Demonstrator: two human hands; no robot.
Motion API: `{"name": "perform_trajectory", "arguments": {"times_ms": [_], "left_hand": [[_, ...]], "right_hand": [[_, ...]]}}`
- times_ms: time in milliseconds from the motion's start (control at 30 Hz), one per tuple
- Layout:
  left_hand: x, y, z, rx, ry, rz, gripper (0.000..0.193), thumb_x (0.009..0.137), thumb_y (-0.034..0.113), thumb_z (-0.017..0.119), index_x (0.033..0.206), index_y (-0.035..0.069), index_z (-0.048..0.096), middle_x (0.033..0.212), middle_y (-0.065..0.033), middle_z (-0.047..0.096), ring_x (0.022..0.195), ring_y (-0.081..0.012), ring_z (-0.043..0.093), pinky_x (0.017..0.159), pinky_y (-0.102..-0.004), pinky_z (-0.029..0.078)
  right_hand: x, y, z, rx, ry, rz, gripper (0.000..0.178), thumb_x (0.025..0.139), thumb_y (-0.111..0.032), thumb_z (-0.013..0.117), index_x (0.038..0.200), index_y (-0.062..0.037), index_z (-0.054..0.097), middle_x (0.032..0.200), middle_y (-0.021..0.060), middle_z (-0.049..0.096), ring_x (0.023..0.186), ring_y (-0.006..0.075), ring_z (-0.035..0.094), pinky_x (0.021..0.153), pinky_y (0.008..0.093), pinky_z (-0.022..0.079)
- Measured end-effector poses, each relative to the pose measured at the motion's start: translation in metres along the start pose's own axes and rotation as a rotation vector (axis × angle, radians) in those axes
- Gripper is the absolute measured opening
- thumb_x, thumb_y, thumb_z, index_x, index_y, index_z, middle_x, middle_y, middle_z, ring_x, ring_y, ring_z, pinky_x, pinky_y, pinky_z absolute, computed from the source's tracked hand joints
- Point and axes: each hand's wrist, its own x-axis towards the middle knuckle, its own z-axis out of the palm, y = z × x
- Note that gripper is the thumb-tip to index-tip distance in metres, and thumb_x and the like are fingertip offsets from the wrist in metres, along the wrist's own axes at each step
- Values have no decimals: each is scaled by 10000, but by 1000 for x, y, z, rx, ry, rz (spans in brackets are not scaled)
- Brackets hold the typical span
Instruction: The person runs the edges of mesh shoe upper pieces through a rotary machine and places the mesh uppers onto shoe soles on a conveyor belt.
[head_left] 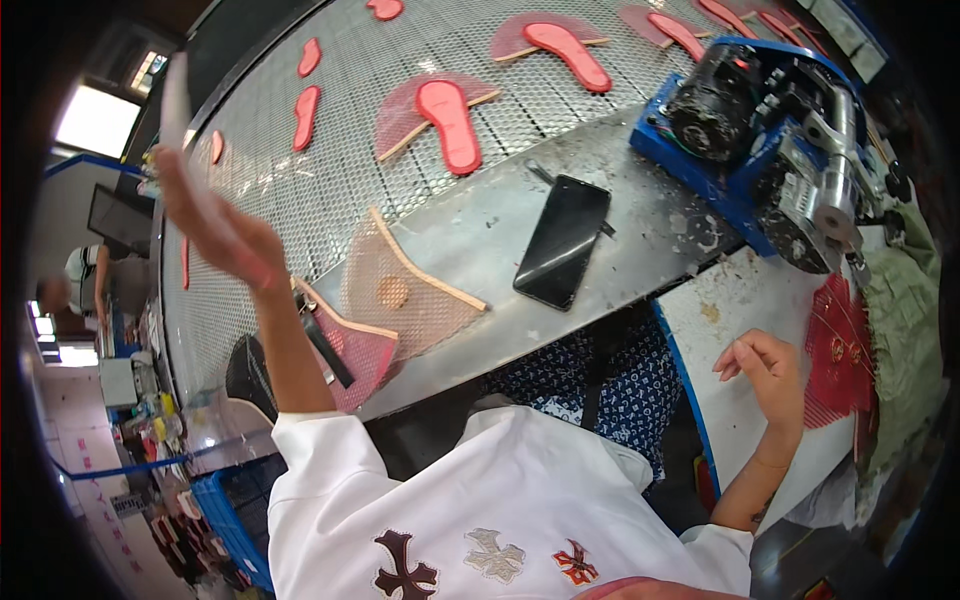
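Pink insoles [448, 128], with mesh pieces under some of them, lie spaced out on the metal mesh surface [360, 62], the nearest just shy of 12 o'clock from the middle of the view; the two hands are well apart, the left hand [215, 225] raised toward 10 o'clock over the mesh, the right hand [765, 372] off between 3 and 4 o'clock with its fingers loosely curled and nothing visible in them; a pale, blurred shape [176, 105] runs up from the left fingers toward 11 o'clock, perhaps a thin piece seen edge-on, and I cannot tell whether they are clasped on it; if it is such a piece, the sound way would be to pinch it by its rim, keep it level and lay it down flat, clear of its neighbours; the left forearm partly covers the pink mesh piece [370, 360] at 8 o'clock, on which a slim dark object [328, 345] lies, so a higher elbow would probably spare both from being dragged; the beige mesh piece [410, 318] toward 9 o'clock is thin and its curved edging could snag a cuff; the phone [565, 243], near 1 to 2 o'clock on the metal ledge [490, 235], is best left a wide berth, as is the blue-based machine [765, 150] at 2 o'clock.
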Motion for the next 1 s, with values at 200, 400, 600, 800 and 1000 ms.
{"name": "perform_trajectory", "arguments": {"times_ms": [200, 400, 600, 800, 1000], "left_hand": [[-141, -99, -17, 721, -992, -280, 489, 841, 40, 476, 1331, 45, 479, 1361, -198, 478, 1316, -390, 376, 1097, -519, 240], [-180, -133, -51, 552, -1125, -499, 529, 847, 94, 518, 1370, 76, 434, 1397, -225, 422, 1294, -409, 382, 1069, -543, 286], [-195, -153, -35, 383, -1200, -554, 546, 918, 310, 510, 1424, 146, 389, 1435, -202, 392, 1327, -404, 349, 1089, -545, 261], [-229, -196, -40, 625, -1347, -768, 623, 945, 533, 366, 1476, 213, 301, 1506, -173, 302, 1378, -403, 281, 1113, -542, 224], [-248, -258, -34, 636, -1281, -751, 613, 966, 509, 331, 1460, 146, 321, 1489, -205, 318, 1349, -435, 302, 1120, -501, 227]], "right_hand": [[15, -8, 37, -121, -105, -21, 172, 910, -97, 545, 826, 23, 633, 765, 70, 661, 659, 94, 589, 626, 235, 471], [22, 26, 47, 38, -20, 140, 154, 926, -90, 537, 855, 15, 627, 745, 66, 654, 578, 68, 540, 540, 212, 440], [40, 52, 65, 88, 246, 141, 154, 946, -102, 532, 874, 3, 619, 675, 46, 616, 443, 24, 408, 406, 176, 295], [43, 66, 76, 62, 461, 12, 163, 960, -126, 543, 877, -4, 613, 643, 24, 575, 430, 17, 376, 398, 180, 260], [46, 68, 78, 8, 518, -16, 148, 958, -110, 540, 891, 1, 611, 653, 18, 568, 443, 15, 370, 411, 181, 269]]}}
